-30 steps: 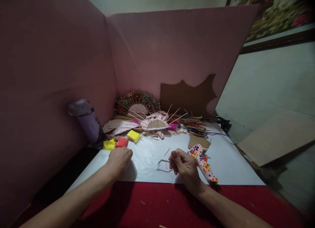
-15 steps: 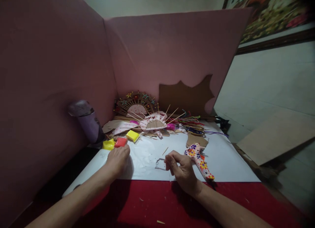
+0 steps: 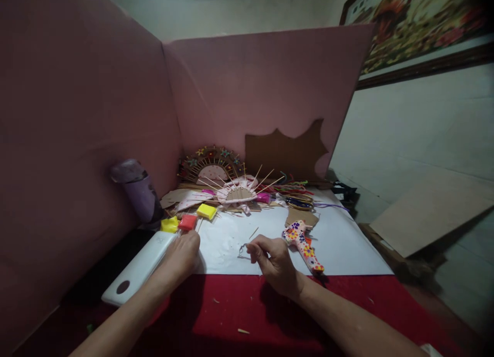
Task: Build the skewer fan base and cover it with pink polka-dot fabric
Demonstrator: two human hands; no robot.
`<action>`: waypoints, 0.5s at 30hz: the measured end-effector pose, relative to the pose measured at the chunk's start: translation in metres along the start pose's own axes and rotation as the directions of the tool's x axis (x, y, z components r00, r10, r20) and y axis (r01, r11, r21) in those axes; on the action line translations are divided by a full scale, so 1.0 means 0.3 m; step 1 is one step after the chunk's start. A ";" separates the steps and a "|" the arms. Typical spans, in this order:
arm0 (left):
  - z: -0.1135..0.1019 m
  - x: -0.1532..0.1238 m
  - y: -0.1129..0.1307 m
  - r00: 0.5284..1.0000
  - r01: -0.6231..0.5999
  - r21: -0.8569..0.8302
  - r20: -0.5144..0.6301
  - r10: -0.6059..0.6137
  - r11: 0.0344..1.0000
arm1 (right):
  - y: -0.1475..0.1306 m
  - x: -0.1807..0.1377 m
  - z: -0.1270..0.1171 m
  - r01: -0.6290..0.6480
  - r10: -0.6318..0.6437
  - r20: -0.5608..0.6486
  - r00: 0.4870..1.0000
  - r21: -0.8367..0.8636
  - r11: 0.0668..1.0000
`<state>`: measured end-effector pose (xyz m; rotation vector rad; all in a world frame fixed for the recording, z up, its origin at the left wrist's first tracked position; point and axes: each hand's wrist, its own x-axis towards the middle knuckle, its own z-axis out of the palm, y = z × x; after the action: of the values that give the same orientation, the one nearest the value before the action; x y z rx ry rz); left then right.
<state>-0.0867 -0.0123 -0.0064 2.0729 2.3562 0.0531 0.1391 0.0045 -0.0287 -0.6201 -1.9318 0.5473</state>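
Observation:
My left hand (image 3: 182,254) is closed beside a white flat device (image 3: 135,269), just in front of a red packet (image 3: 187,222). A thin wooden stick (image 3: 199,225) rises at its fingertips. My right hand (image 3: 272,259) makes a pinch low over the white sheet (image 3: 224,259); what lies between the fingertips is too small to make out. Close to those fingertips is a thin grey looped strand (image 3: 242,251). A short loose stick (image 3: 253,232) lies just beyond. Right of this hand rests a flower-patterned glue gun (image 3: 304,246).
Yellow packets (image 3: 207,211) sit near a purple bottle (image 3: 141,192). Behind are a pink-fabric piece with radiating sticks (image 3: 240,194), a decorated half-round fan (image 3: 211,164), scissors (image 3: 300,201) and cut brown cardboard (image 3: 285,154). Pink panels (image 3: 250,84) stand at left and back.
My right hand has shifted slightly left, closer to the grey strand. My left hand has drawn back a little from the red packet, and a thin stick now shows at its fingers. The view has shifted slightly.

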 end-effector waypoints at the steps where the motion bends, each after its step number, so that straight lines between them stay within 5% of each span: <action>1: -0.005 -0.018 0.003 1.000 -0.005 0.006 0.003 0.005 1.000 | -0.001 0.000 -0.001 0.004 -0.004 0.000 1.000 -0.001 1.000; 7: -0.050 -0.185 0.079 0.999 -0.052 -0.047 -0.004 0.052 0.998 | -0.013 0.006 0.015 -0.166 0.160 0.052 0.986 0.137 0.977; 11: -0.052 -0.205 0.185 0.981 -0.188 -0.436 -0.134 0.143 0.880 | -0.001 0.023 0.043 -0.436 0.401 0.184 0.897 0.503 0.746; 13: -0.053 -0.158 0.224 0.967 -0.254 -0.728 -0.196 0.162 0.637 | 0.015 0.037 0.043 -0.454 0.468 0.155 0.870 0.623 0.637; 15: -0.058 -0.078 0.247 0.996 -0.050 -0.992 -0.041 0.082 0.115 | 0.035 0.054 0.031 -0.407 0.533 0.019 0.846 0.669 0.622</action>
<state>-0.0107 -0.0265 0.0125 1.3002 1.2871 1.2453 0.1266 0.0217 -0.0280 -0.6800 -1.2424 1.3885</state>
